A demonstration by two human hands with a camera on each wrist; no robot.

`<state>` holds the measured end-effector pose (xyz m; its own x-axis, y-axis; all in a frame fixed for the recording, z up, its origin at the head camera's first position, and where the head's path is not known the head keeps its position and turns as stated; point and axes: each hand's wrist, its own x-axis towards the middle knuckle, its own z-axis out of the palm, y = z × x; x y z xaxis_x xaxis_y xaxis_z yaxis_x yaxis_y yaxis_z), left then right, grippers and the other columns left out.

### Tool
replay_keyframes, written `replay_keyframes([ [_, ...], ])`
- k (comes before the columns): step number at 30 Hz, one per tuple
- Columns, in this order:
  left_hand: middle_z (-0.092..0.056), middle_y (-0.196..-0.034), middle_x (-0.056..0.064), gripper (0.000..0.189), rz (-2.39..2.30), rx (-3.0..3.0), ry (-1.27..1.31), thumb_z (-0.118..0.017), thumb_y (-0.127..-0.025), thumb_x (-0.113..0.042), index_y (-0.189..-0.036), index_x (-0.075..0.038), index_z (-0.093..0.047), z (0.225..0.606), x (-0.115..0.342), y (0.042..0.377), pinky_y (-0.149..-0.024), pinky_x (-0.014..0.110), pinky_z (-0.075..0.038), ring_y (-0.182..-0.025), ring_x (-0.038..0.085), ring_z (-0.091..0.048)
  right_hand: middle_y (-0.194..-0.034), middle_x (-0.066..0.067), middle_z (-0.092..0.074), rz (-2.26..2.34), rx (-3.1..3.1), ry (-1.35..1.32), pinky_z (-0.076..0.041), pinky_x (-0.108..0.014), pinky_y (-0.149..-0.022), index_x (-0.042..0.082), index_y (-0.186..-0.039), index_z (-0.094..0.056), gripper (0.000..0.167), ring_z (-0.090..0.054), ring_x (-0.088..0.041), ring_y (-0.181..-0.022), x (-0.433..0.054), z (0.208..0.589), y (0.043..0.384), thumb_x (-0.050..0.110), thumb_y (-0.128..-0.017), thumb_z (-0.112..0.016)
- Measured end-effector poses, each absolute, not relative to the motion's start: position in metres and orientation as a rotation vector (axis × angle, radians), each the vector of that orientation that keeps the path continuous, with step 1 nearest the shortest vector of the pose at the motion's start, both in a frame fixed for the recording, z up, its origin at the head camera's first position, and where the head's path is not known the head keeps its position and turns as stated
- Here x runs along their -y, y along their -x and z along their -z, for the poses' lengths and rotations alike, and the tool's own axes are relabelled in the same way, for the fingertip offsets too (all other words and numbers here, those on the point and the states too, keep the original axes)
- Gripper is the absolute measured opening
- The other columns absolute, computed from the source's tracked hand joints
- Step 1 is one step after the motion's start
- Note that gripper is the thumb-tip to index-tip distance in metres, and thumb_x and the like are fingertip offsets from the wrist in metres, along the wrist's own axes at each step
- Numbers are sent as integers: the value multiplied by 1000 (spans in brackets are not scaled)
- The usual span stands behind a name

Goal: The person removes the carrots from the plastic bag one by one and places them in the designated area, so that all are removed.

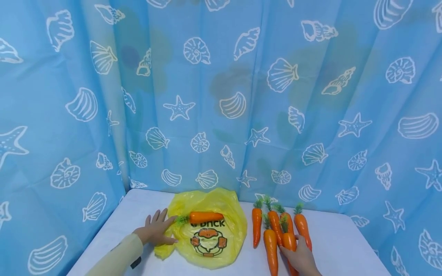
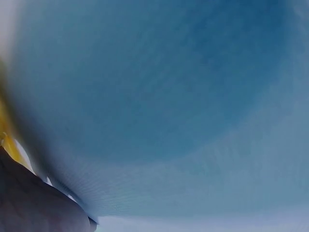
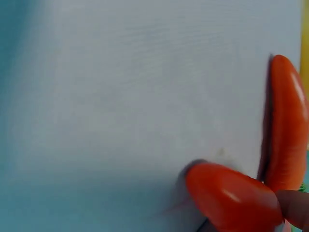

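Observation:
A yellow plastic bag (image 1: 235, 241) with a duck print lies flat on the table, and one orange carrot (image 1: 206, 217) with a green top lies across it. My left hand (image 1: 157, 230) rests at the bag's left edge, fingers spread, fingertips near the carrot's leafy top. On the right, my right hand (image 1: 301, 257) grips a carrot (image 1: 289, 241) near its leafy end, thumb on one side and fingers on the other. In the right wrist view, a fingertip (image 3: 295, 208) presses against a carrot (image 3: 231, 195).
Several more carrots lie around the right hand, among them one carrot (image 1: 257, 226) nearest the bag and another carrot (image 1: 303, 230) at the far right. A blue shell-patterned curtain (image 1: 214, 115) hangs behind and beside the white table (image 1: 336, 245).

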<state>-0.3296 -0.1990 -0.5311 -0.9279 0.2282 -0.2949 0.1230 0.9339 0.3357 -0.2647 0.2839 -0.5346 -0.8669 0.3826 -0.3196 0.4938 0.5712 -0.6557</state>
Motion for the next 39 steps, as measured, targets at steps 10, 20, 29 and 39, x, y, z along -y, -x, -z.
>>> replay_keyframes([
  [10, -14, -164, 22, 99, -452, -2765, -258, -69, -71, -75, -150, -24, -41, 532, 198, 330, -114, 74, 4, -148, 53, -6, -124, -35, -43, 1102, -2659, -769, -51, -51, -93, -11, -142, -20, 91, -47, -41, -99, -283, 532, 259, 33, -87, -77],
  [20, -13, -164, 21, 99, -446, -2770, -250, -69, -71, -76, -151, -24, -40, 535, 200, 331, -114, 73, 6, -148, 52, -5, -111, -31, -50, 1247, -2680, -745, -52, -36, -73, -7, -123, -31, 73, -51, -36, -91, -294, 533, 256, 29, -83, -81],
  [29, -11, -165, 22, 100, -439, -2766, -259, -67, -71, -77, -151, -25, -39, 537, 199, 334, -114, 73, 7, -148, 52, -4, -108, -28, -51, 1235, -2638, -720, -52, -38, -76, -10, -131, -31, 81, -51, -34, -88, -304, 538, 254, 27, -81, -83],
  [39, -14, -164, 22, 96, -454, -2767, -259, -69, -73, -74, -150, -24, -41, 534, 200, 330, -114, 73, 5, -148, 52, -6, -98, -20, -56, 1201, -2709, -633, -48, -28, -68, -10, -129, -43, 85, -53, -27, -81, -314, 542, 253, 41, -75, -84],
])
